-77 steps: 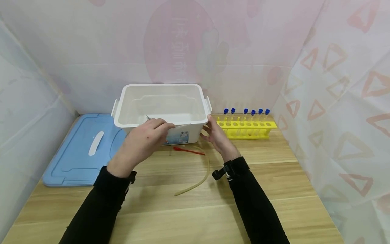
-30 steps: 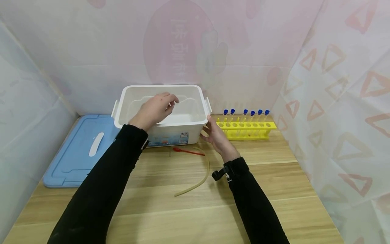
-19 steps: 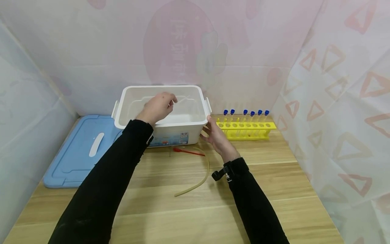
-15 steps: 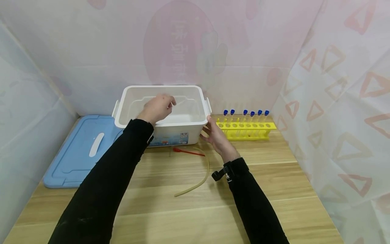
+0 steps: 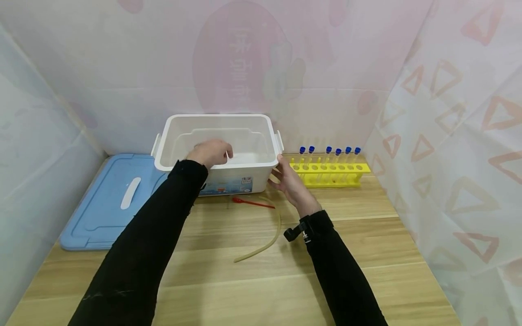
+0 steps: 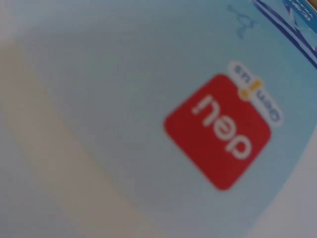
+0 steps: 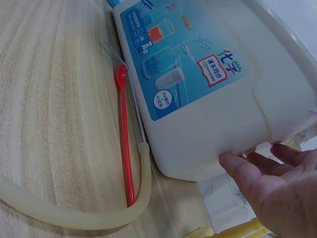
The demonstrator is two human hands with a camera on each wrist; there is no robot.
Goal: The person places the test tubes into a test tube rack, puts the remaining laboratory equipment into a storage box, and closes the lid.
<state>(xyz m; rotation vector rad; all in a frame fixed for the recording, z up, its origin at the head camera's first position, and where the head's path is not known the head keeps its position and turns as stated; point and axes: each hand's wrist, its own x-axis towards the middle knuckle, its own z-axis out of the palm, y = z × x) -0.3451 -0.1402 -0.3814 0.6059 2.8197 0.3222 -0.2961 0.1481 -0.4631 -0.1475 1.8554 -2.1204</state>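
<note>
A white plastic storage box (image 5: pixel 260 177) with a blue chemistry label stands against the back wall, its top uncovered. My left hand (image 5: pixel 210 152) reaches over the front rim into it, fingers bent downward. The fingertips are partly hidden, so I cannot tell whether they still hold the thin clear rod seen earlier. The left wrist view shows only the box's label (image 6: pixel 124 99), close up. With its fingers against the box's right front corner, my right hand (image 5: pixel 294 188) rests there; the right wrist view shows these fingertips (image 7: pixel 232 161) touching the wall.
A red spoon (image 5: pixel 253 202), a thin glass tube (image 7: pixel 134 101) and a pale rubber hose (image 5: pixel 272 240) lie in front of the box. The blue lid (image 5: pixel 102 203) is at left. A yellow rack (image 5: pixel 330 168) with several blue-capped test tubes stands at right.
My left hand has moved from the box's front over its rim, then lower inside. The thin clear rod at its fingertips no longer shows. My right hand has stayed at the corner.
</note>
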